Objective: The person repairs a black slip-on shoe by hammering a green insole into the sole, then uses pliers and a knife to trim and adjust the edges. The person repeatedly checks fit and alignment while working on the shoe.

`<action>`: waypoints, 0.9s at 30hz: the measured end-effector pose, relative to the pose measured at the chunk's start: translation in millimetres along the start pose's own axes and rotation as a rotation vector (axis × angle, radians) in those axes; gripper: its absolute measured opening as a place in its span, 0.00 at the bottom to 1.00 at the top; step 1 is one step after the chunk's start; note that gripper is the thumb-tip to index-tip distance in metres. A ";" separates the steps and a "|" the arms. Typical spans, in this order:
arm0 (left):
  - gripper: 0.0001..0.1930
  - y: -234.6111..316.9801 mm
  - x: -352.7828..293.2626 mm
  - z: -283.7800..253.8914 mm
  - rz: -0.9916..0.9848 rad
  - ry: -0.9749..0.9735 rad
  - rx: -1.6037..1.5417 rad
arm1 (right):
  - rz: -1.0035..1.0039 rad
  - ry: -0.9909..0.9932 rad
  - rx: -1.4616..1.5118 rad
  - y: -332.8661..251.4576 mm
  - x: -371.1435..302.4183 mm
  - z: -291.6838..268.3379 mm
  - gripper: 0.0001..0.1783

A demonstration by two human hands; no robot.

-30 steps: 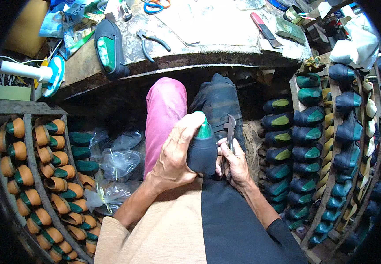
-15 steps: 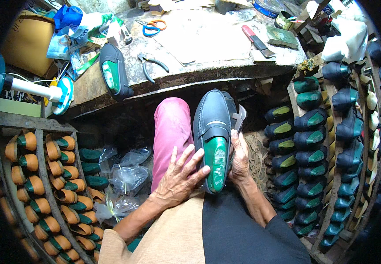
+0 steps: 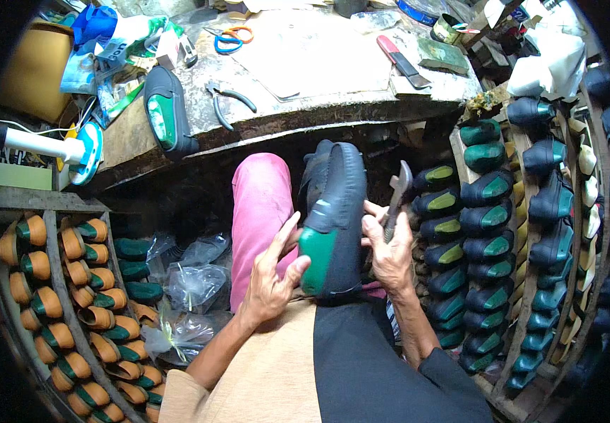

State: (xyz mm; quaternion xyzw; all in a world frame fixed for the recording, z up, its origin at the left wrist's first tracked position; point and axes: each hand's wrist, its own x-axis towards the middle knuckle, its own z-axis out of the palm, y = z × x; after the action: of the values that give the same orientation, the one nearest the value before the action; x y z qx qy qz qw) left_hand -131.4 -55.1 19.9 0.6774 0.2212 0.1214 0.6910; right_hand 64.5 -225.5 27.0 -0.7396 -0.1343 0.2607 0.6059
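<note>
Sits facing a worn workbench [image 3: 305,109], curving across the top of the frame. At the right side, a wooden rack [image 3: 457,156] packed with columns of dark shoes, many showing green or olive. At the left side, a second rack [image 3: 44,200] filled with tan shoes, also showing green. Between the left rack and a pink trouser leg [image 3: 261,211], clear plastic bags [image 3: 198,282], at lower left of centre.

Has a dark shoe [image 3: 340,204] at the centre of the frame, just above the shirt, toe toward the top, turned to show the stitched side and the green part near the heel. On the bench at upper left, well apart, another dark shoe [image 3: 167,106].

Holds the left hand [image 3: 268,290] open at the shoe's left, thumb and fingers widely parted, tips at or very near the green part; cannot fairly judge from this angle any firm contact. Grips a metal-headed tool [image 3: 394,201] in the right hand [image 3: 393,261], closed around the handle, head upward, just right of the shoe.

On the bench, a red-handled knife [image 3: 402,60] at upper right, then pliers [image 3: 238,95] and scissors [image 3: 227,37] at upper left of centre.
</note>
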 end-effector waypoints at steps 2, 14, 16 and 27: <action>0.48 -22.6 23.5 11.2 0.011 0.009 0.083 | -0.016 -0.128 0.248 -10.2 2.7 -12.4 0.10; 0.52 -78.9 48.9 23.1 -0.215 0.093 -0.417 | 0.153 -0.138 0.278 76.5 17.2 -19.7 0.09; 0.50 -73.3 48.6 20.4 -0.217 0.083 -0.432 | 0.130 -0.135 0.307 76.5 15.8 -23.0 0.09; 0.51 -75.1 42.0 21.0 -0.092 0.071 -0.139 | 0.131 -0.129 0.230 58.0 4.1 -26.0 0.10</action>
State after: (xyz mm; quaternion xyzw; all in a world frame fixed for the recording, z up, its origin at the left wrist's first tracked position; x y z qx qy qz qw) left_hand -94.7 -58.0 -60.7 0.6122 0.2677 0.1286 0.7329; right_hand 75.4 -258.2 -26.7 -0.6539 -0.0938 0.3604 0.6586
